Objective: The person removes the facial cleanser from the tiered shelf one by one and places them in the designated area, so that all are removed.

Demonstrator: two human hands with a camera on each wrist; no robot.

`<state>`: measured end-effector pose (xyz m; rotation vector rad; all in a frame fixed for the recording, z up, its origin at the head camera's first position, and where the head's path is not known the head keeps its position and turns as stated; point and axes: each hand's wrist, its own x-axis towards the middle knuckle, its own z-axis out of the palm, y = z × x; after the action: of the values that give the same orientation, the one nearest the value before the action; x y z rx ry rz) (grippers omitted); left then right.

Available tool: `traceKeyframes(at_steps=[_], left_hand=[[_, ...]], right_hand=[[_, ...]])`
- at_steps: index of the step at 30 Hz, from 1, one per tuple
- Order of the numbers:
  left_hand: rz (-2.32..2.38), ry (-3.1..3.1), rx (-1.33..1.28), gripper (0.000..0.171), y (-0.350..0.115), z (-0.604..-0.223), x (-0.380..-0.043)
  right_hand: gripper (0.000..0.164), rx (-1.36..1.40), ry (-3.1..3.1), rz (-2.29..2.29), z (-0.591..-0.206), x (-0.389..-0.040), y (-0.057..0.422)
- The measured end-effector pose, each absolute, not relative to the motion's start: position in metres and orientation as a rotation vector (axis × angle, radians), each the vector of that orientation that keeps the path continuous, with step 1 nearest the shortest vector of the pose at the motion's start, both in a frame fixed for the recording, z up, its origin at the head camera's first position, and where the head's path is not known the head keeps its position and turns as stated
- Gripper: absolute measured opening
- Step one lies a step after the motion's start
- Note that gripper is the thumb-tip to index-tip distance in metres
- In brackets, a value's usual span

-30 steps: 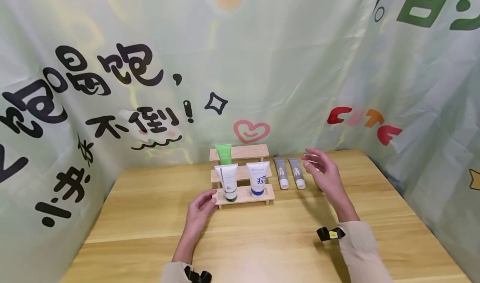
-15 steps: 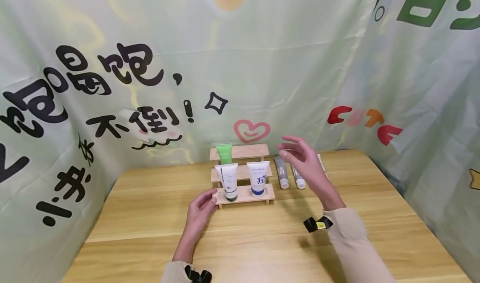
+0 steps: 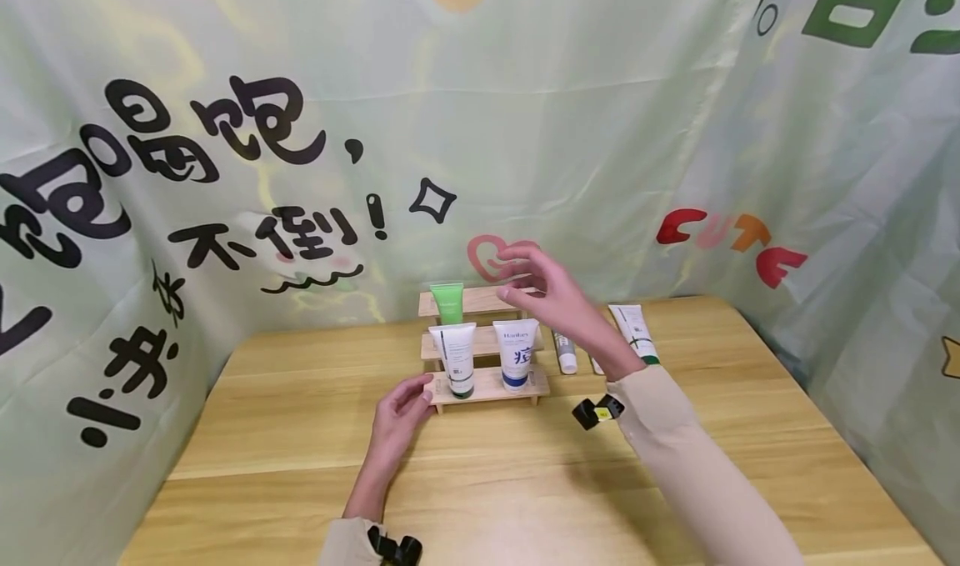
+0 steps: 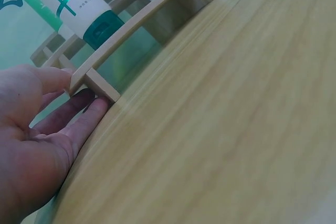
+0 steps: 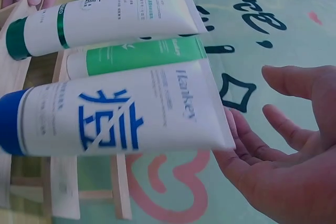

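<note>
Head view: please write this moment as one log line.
Left hand: grips wooden rack, left end | Right hand: raised, holds nothing | Front step: green-capped tube, blue-capped tube

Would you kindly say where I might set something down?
The table is bare before the rack, between the sleeves; left of the left hand; and right of the lying white tube. The rack is crowded with three standing tubes, the right hand near; other lying tubes crowd its right side.
</note>
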<state>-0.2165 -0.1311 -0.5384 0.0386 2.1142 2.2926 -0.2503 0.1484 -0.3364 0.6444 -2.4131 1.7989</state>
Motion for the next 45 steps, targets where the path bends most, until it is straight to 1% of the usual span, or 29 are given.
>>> traceKeyframes(at_steps=[6,10,15,25,30,35,45], left_hand=[[2.313,2.079,0.020,0.033,-0.133,-0.537,-0.216],[2.320,2.076,0.023,0.033,-0.132,-0.538,-0.216],[2.305,2.102,0.041,0.032,-0.131,-0.539,-0.217],[2.312,2.087,0.051,0.033,-0.130,-0.538,-0.216],[2.304,2.087,0.044,0.033,-0.131,-0.537,-0.217],[2.301,2.071,0.036,0.033,-0.130,-0.538,-0.218],[2.321,2.077,0.031,0.032,-0.131,-0.537,-0.217]], right_hand=[[0.057,0.669,-2.454,1.805,-0.331,-0.263,0.128],[0.050,0.709,-2.499,1.780,-0.329,-0.269,0.115],[0.047,0.738,-2.562,1.722,-0.331,-0.276,0.106],[0.040,0.725,-2.812,1.573,-0.333,-0.286,0.096],[0.032,0.722,-2.869,1.481,-0.333,-0.289,0.092],[0.026,0.691,-2.908,1.519,-0.334,-0.290,0.091],[0.023,0.687,-2.896,1.515,-0.334,-0.292,0.090]])
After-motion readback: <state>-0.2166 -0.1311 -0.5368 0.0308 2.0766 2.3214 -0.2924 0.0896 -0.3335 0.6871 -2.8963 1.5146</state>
